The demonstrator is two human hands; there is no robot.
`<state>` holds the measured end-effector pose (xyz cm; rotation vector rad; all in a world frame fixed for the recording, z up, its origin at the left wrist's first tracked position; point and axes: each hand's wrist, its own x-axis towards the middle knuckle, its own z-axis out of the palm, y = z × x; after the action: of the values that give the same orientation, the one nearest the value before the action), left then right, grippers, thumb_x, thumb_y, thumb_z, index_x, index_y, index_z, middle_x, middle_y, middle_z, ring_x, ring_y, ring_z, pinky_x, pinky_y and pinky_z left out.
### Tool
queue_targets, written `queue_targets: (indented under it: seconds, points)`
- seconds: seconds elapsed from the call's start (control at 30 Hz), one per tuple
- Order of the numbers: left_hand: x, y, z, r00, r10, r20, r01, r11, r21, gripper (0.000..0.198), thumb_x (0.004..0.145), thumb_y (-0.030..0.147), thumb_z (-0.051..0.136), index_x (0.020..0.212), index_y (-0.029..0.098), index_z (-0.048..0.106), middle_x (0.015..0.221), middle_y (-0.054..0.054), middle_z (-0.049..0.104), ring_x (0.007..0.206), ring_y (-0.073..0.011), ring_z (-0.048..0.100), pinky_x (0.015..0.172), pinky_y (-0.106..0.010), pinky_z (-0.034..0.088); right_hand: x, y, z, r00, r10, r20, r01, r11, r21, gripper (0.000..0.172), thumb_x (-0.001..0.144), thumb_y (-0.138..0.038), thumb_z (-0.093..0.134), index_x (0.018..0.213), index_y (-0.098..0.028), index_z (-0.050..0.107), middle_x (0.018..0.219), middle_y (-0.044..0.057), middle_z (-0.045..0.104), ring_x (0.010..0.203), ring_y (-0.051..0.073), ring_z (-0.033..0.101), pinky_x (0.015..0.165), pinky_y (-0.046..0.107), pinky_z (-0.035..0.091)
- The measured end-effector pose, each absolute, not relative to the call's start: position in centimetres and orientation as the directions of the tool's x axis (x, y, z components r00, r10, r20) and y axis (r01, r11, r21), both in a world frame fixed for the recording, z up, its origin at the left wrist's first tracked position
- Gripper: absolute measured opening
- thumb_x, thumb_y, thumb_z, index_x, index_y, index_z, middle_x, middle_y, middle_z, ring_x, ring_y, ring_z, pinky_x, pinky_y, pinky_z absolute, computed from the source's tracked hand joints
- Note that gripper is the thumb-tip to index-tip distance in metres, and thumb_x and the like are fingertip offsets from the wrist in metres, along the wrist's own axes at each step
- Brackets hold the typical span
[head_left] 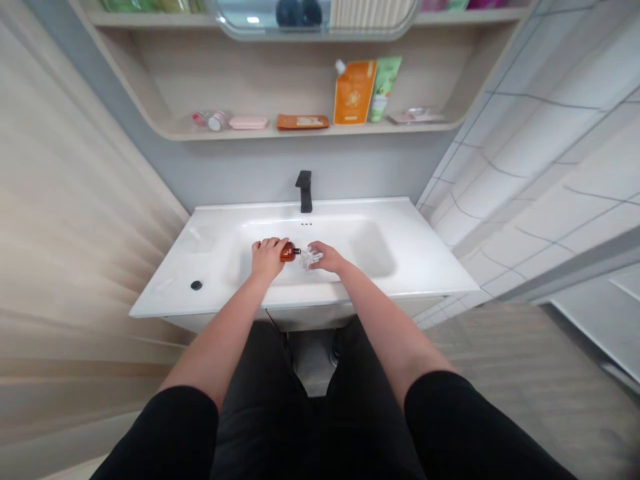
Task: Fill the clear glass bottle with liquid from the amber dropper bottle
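Both hands meet over the front of the basin (370, 247), close to its near edge. The left hand (267, 258) is closed around a small amber bottle (287, 252), which lies nearly level with its dark neck pointing to 3 o'clock. The right hand (329, 257) has its fingers curled about a small clear piece (311, 257). It is too small and glassy to tell whether that is a cap, a pump or a little container. The bottle's neck and the clear piece are just beside each other, perhaps touching, and I cannot tell which. By my reading, the step in hand is bringing the two pieces together at the neck, or parting them there, above the basin rather than on the bench (430, 267). Whatever comes next calls for a firm left grip on the bottle, with the fine work left to the right fingertips. The neck should stay over the basin so that any drips land there. The black tap (304, 191) stands at 12 o'clock from the hands, and no water is visible. A small black disc (197, 285) lies on the bench at 8 o'clock, well apart. On the shelf (320, 131) above stand an orange pouch (354, 92) and a green tube (384, 85).
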<state>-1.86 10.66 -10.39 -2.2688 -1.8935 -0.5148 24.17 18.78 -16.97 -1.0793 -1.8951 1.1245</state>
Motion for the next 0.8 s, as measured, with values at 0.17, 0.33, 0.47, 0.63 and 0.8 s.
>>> queue_targets:
  seconds: [0.17, 0.33, 0.47, 0.63, 0.8]
  points:
    - [-1.83, 10.59, -10.24, 0.142, 0.928, 0.344, 0.974, -0.193, 0.117, 0.062, 0.095, 0.017, 0.066, 0.156, 0.031, 0.066, 0.147, -0.015, 0.073, 0.134, -0.0386, 0.062, 0.116, -0.056, 0.035, 24.2, 18.76, -16.86, -0.442, 0.887, 0.136, 0.306, 0.292, -0.906, 0.084, 0.053, -0.019, 0.104, 0.13, -0.027, 0.074, 0.117, 0.003, 0.078, 0.109, 0.028, 0.076, 0.106, 0.046, 0.061]
    - [-1.7, 10.51, -10.05, 0.135, 0.934, 0.33, 0.978, -0.179, 0.106, 0.064, 0.094, 0.017, 0.064, 0.156, 0.032, 0.066, 0.148, -0.014, 0.073, 0.135, -0.0384, 0.061, 0.118, -0.057, 0.035, 24.11, 18.68, -16.68, -0.43, 0.893, 0.132, 0.323, 0.289, -0.901, 0.084, 0.051, -0.017, 0.104, 0.13, -0.025, 0.074, 0.119, 0.005, 0.078, 0.112, 0.028, 0.076, 0.109, 0.046, 0.06]
    - [-1.67, 10.5, -10.03, 0.137, 0.934, 0.331, 0.978, -0.181, 0.105, 0.062, 0.095, 0.017, 0.063, 0.155, 0.031, 0.067, 0.147, -0.014, 0.074, 0.134, -0.0382, 0.062, 0.117, -0.057, 0.036, 24.07, 18.67, -16.65, -0.431, 0.892, 0.136, 0.328, 0.295, -0.898, 0.084, 0.051, -0.018, 0.104, 0.129, -0.027, 0.074, 0.118, 0.003, 0.079, 0.11, 0.027, 0.076, 0.108, 0.046, 0.06]
    - [-1.69, 10.48, -10.01, 0.139, 0.932, 0.336, 0.976, -0.186, 0.113, 0.062, 0.095, 0.015, 0.062, 0.155, 0.031, 0.067, 0.147, -0.015, 0.073, 0.134, -0.0386, 0.062, 0.118, -0.058, 0.035, 24.11, 18.58, -16.6, -0.425, 0.896, 0.129, 0.342, 0.291, -0.893, 0.084, 0.051, -0.019, 0.105, 0.129, -0.027, 0.074, 0.119, 0.003, 0.08, 0.111, 0.028, 0.077, 0.109, 0.046, 0.06]
    - [-1.64, 10.37, -9.84, 0.138, 0.935, 0.326, 0.976, -0.184, 0.115, 0.063, 0.095, 0.016, 0.062, 0.156, 0.032, 0.066, 0.148, -0.015, 0.073, 0.137, -0.0387, 0.06, 0.119, -0.058, 0.034, 24.13, 18.37, -16.26, -0.428, 0.895, 0.125, 0.338, 0.287, -0.896, 0.083, 0.052, -0.018, 0.104, 0.129, -0.026, 0.074, 0.12, 0.004, 0.079, 0.114, 0.028, 0.076, 0.11, 0.046, 0.059]
